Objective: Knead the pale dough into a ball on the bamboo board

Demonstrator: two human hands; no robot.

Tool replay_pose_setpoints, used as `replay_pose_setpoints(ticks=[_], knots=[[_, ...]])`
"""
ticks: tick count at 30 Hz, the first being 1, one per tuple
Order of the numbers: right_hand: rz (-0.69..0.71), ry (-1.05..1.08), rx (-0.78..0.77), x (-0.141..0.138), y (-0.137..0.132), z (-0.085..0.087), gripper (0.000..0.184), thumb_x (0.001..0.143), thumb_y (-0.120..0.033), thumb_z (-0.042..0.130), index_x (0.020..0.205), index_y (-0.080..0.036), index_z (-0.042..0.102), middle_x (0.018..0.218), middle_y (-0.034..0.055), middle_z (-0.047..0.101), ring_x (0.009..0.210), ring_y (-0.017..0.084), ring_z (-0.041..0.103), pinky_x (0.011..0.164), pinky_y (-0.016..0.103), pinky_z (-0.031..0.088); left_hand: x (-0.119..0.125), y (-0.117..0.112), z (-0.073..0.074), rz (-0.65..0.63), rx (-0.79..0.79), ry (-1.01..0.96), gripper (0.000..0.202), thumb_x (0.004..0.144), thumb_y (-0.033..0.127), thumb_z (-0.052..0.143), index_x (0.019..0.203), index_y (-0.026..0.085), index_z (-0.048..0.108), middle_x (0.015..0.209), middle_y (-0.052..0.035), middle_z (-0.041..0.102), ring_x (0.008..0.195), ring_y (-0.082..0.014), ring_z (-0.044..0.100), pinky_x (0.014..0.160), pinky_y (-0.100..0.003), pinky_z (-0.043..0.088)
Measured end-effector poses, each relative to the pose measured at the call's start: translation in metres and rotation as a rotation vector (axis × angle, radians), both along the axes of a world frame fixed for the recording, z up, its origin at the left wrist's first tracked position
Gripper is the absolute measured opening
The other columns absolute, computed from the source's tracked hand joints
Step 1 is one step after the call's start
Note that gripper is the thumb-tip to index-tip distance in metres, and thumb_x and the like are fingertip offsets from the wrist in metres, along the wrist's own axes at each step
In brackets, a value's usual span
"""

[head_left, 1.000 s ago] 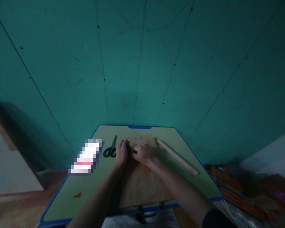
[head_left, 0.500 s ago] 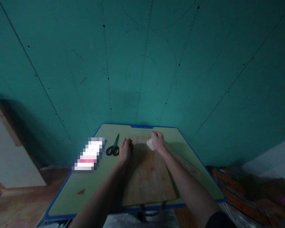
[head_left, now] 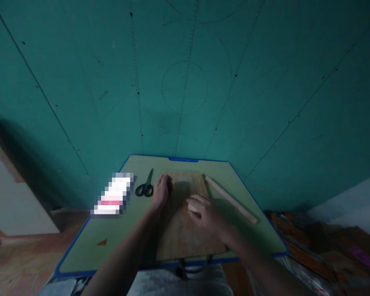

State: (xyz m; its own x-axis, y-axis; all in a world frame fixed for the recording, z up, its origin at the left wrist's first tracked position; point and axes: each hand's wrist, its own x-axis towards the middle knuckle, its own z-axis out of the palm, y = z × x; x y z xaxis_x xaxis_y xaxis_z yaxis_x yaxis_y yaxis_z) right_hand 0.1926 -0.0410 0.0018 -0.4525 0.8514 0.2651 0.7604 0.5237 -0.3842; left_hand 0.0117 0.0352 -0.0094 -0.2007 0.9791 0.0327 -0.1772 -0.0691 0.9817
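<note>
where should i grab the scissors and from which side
Probably best by the handle loops of the scissors, coming from the near left. The loops lie toward the person, the blades point at the wall, and the left hand is close beside the right loop, crowding that side.

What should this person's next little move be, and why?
Perhaps press the pale lump gently against the wooden board with the right hand: its fingers hold the lump at the board's middle, though whether it touches is unclear. The curled left hand is away at the board's left edge, out of the way.
</note>
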Motion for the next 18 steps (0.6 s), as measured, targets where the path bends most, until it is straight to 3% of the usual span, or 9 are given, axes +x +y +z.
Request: replay_pose_setpoints(ticks=[3, 5, 8, 12, 15, 18], knots=[[0.020, -0.067, -0.097, 0.005, -0.013, 0.009, 0.037, 0.086, -0.018, 0.056, 0.122, -0.023, 0.062, 0.115, 0.0084, 0.068, 0.110, 0.023, 0.060, 0.097, 0.037, 0.045, 0.000, 0.001, -0.001, -0.009, 0.000, -0.003, 0.025, 0.074, 0.043, 0.047, 0.064, 0.021, 0.050, 0.050, 0.0045, 0.046, 0.043, -0.0113, 0.044, 0.039, -0.022, 0.032], [-0.007, 0.014, -0.130, 0.004, -0.012, 0.012, 0.038, 0.082, -0.016, 0.057, 0.119, -0.023, 0.062, 0.113, 0.0075, 0.068, 0.107, 0.022, 0.061, 0.093, 0.035, 0.046, 0.000, 0.001, -0.001, -0.013, 0.005, -0.003, 0.025, 0.074, 0.043, 0.047, 0.063, 0.020, 0.050, 0.049, 0.0047, 0.045, 0.042, -0.0110, 0.043, 0.039, -0.021, 0.031], [-0.075, 0.266, -0.131, -0.002, 0.005, 0.011, 0.035, 0.080, -0.017, 0.055, 0.114, -0.022, 0.062, 0.110, 0.0064, 0.067, 0.099, 0.019, 0.063, 0.087, 0.031, 0.049, 0.000, 0.000, -0.001, -0.014, 0.016, 0.001, 0.026, 0.075, 0.043, 0.047, 0.064, 0.020, 0.050, 0.049, 0.0052, 0.044, 0.042, -0.0105, 0.042, 0.040, -0.021, 0.031], [-0.147, 0.485, -0.138, -0.018, 0.042, 0.005, 0.021, 0.079, -0.018, 0.047, 0.093, -0.021, 0.063, 0.096, 0.0042, 0.068, 0.093, 0.019, 0.063, 0.084, 0.031, 0.049, 0.001, -0.001, -0.002, -0.013, 0.029, 0.014, 0.026, 0.076, 0.043, 0.046, 0.064, 0.021, 0.050, 0.049, 0.0052, 0.044, 0.043, -0.0106, 0.042, 0.041, -0.022, 0.031], [-0.223, 0.518, -0.120, -0.028, 0.060, 0.003, 0.025, 0.072, -0.013, 0.043, 0.087, -0.022, 0.061, 0.091, 0.0028, 0.067, 0.089, 0.018, 0.063, 0.081, 0.030, 0.049, 0.001, -0.001, -0.002, -0.017, 0.037, 0.021, 0.026, 0.077, 0.042, 0.045, 0.064, 0.020, 0.050, 0.049, 0.0051, 0.044, 0.043, -0.0107, 0.042, 0.041, -0.022, 0.031], [-0.156, 0.399, -0.039, -0.031, 0.062, 0.007, 0.020, 0.069, -0.010, 0.045, 0.076, -0.022, 0.059, 0.084, 0.0023, 0.064, 0.084, 0.018, 0.061, 0.076, 0.029, 0.047, 0.002, 0.000, -0.003, -0.019, 0.040, 0.014, 0.025, 0.078, 0.041, 0.044, 0.064, 0.021, 0.050, 0.049, 0.0053, 0.044, 0.043, -0.0105, 0.042, 0.041, -0.022, 0.032]])
